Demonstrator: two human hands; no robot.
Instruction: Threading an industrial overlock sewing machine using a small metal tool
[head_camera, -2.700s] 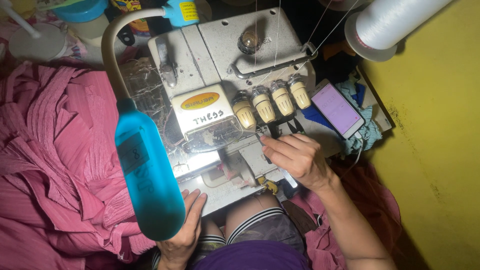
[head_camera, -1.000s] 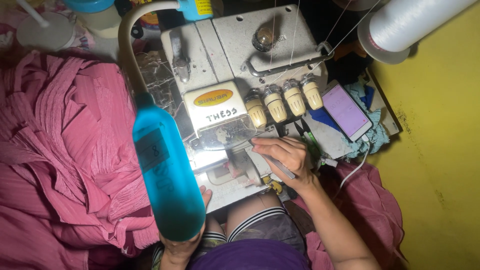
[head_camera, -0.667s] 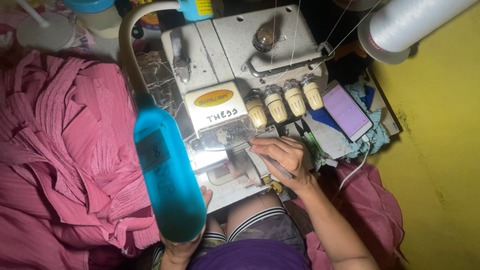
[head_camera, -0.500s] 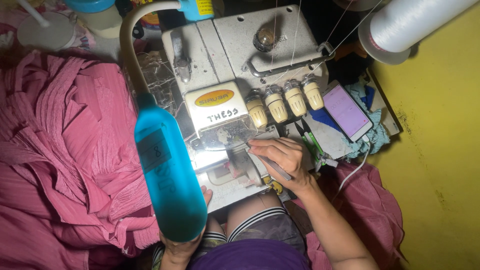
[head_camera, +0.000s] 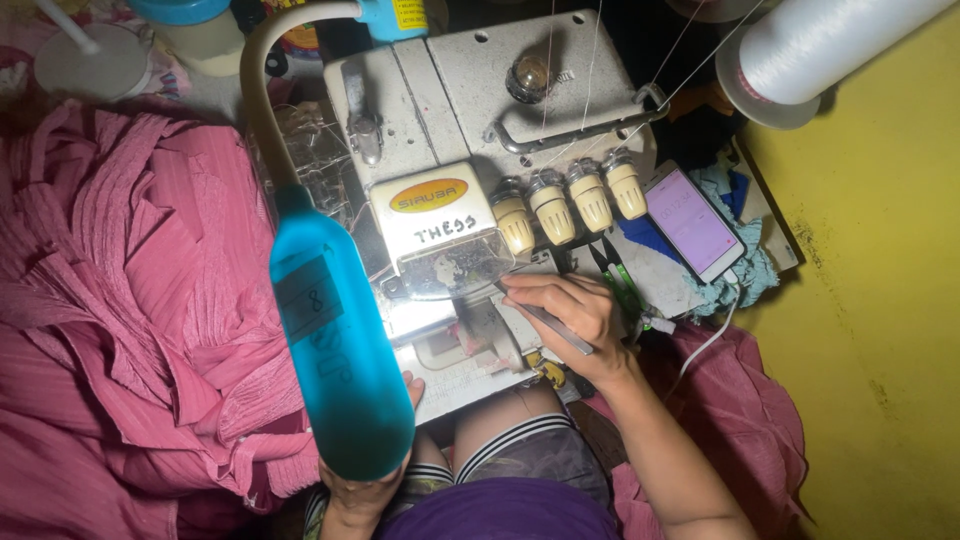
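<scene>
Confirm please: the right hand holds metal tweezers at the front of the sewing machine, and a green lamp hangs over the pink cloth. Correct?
Not quite: the lamp is blue, not green, as the head view shows. The right hand does hold the tweezers at the sewing machine, beside the pink cloth.

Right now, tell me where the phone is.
In the head view, the phone lies lit at the right of the sewing machine, just past its row of cream tension knobs and below the big white thread cone.
</scene>
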